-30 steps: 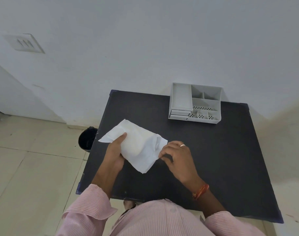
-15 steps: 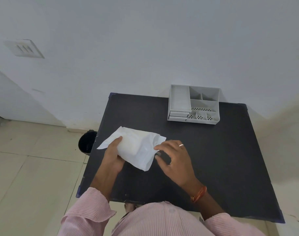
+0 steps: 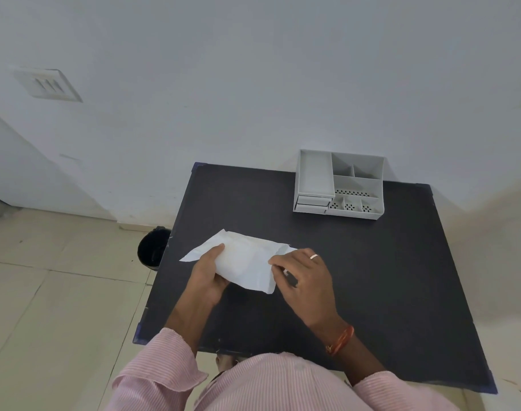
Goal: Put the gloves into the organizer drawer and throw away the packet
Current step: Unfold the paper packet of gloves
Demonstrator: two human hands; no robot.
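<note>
Packet (image 3: 244,266) between both hands, mid-table.

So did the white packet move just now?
Yes. The packet has shifted a little toward the person, farther from the gray organizer at the table's back edge, and now lies more level.

Packet (image 3: 247,262) matt white paper, creased; organizer (image 3: 339,185) smooth grey plastic; table (image 3: 371,277) matt black.
</note>
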